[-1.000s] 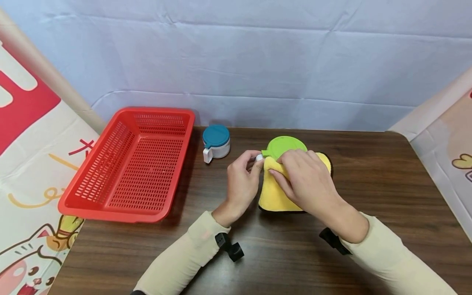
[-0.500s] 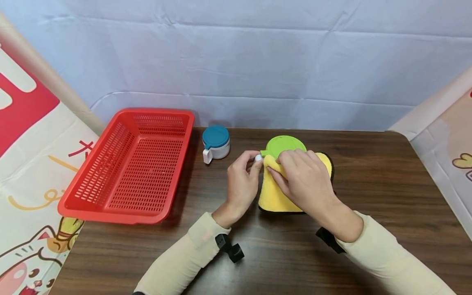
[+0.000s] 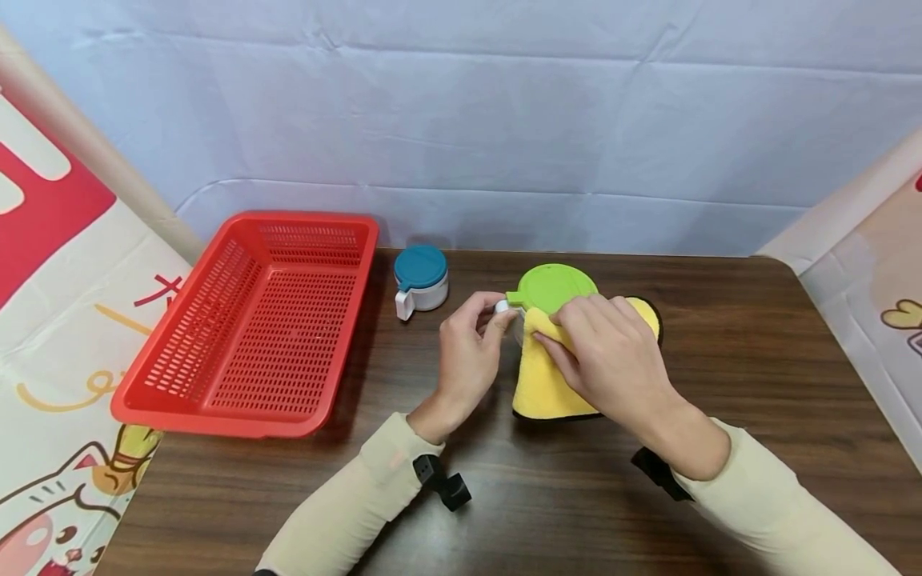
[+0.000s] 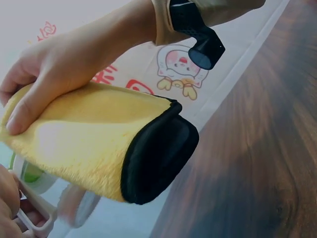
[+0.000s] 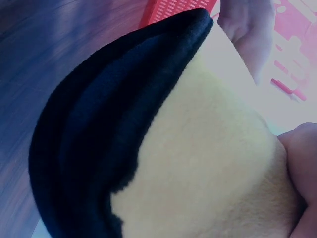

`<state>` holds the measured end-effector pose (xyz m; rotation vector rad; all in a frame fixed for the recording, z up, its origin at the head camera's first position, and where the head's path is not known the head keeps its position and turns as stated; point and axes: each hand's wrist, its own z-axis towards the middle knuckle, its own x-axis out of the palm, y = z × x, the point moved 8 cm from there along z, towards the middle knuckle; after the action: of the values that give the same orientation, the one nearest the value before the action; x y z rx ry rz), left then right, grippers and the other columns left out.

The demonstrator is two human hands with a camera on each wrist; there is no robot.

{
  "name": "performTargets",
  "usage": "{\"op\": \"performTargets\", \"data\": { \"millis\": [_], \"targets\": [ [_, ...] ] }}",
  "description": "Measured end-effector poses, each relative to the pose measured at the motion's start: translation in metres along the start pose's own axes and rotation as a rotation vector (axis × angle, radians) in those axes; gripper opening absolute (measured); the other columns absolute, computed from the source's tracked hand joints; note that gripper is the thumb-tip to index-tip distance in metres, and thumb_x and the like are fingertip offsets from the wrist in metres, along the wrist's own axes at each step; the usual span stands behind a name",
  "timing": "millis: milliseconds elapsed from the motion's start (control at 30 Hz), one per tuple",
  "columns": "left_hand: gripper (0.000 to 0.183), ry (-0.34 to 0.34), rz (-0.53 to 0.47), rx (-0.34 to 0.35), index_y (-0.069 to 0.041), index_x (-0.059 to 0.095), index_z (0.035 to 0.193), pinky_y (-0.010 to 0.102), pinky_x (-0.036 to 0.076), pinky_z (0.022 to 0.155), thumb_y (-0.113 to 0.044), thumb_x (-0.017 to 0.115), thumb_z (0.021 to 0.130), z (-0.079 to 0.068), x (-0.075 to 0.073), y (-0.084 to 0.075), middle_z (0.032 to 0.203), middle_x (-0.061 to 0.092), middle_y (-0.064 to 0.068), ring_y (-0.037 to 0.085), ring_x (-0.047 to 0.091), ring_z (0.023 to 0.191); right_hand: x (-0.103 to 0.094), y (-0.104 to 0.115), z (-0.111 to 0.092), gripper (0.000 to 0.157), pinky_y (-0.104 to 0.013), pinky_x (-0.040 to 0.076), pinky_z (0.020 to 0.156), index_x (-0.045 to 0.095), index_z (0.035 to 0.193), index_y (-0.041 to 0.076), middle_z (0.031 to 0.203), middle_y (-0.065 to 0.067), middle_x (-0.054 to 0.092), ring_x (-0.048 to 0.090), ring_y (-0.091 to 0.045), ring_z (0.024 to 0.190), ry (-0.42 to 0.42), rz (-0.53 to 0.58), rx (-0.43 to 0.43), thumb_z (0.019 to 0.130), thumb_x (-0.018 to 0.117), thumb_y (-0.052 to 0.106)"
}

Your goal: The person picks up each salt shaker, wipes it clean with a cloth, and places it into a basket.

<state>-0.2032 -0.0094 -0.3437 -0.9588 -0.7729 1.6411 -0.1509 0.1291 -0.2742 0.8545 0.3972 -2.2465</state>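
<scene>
In the head view my left hand [image 3: 468,348] pinches the white handle [image 3: 502,306] of a small jar with a lime green lid [image 3: 556,286]. My right hand [image 3: 615,348] grips a yellow cloth [image 3: 547,388] with black edging and holds it against the jar's near side. Most of the jar's body is hidden behind cloth and fingers. The left wrist view shows the cloth [image 4: 89,144] folded over, its dark underside turned out, with the right thumb lying on top. Cloth [image 5: 208,153] fills most of the right wrist view.
A red plastic basket [image 3: 338,352] with perforated sides stands on the left of the wood-grain table [image 3: 756,360]. Between basket and hands sits a similar white jar with a blue lid [image 3: 421,267], its handle facing the near side. A pale cloth backdrop [image 3: 468,120] hangs behind the table.
My right hand and the cloth have shifted slightly right and toward the near side, baring a little more of the jar beside its handle. The left hand keeps its hold, moving slightly left.
</scene>
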Motion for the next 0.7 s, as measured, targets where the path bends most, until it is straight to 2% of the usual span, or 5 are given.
{"op": "performTargets", "data": {
  "millis": [300,567,700],
  "targets": [
    [0.018,0.028,-0.009,-0.015,0.001,0.07,0.108,0.029,0.06,0.075,-0.012,0.071,0.096,0.002,-0.005,0.002,0.103,0.074,0.014,0.022,0.073,0.088,-0.008,-0.003,-0.002,0.039,-0.038,0.039,0.057,0.058,0.087,0.002,0.073,-0.007,0.054,0.052,-0.027,0.063,-0.028,0.066,-0.051,0.108,0.05,0.034],
    [0.017,0.039,0.001,-0.001,0.001,0.071,0.107,0.03,0.06,0.075,-0.01,0.072,0.095,0.003,-0.008,0.001,0.103,0.074,0.013,0.022,0.073,0.089,-0.013,-0.009,-0.004,0.042,-0.037,0.039,0.056,0.062,0.091,0.002,0.073,-0.005,0.055,0.048,-0.023,0.061,-0.011,0.099,-0.084,0.108,0.05,0.038],
    [0.017,0.046,-0.007,-0.002,0.001,0.071,0.108,0.031,0.06,0.077,-0.009,0.072,0.095,0.004,-0.009,0.002,0.104,0.074,0.013,0.022,0.073,0.091,-0.015,-0.014,-0.007,0.044,-0.039,0.041,0.059,0.064,0.091,0.001,0.074,-0.005,0.057,0.051,-0.024,0.063,-0.002,0.123,-0.076,0.107,0.051,0.041]
  ]
}}
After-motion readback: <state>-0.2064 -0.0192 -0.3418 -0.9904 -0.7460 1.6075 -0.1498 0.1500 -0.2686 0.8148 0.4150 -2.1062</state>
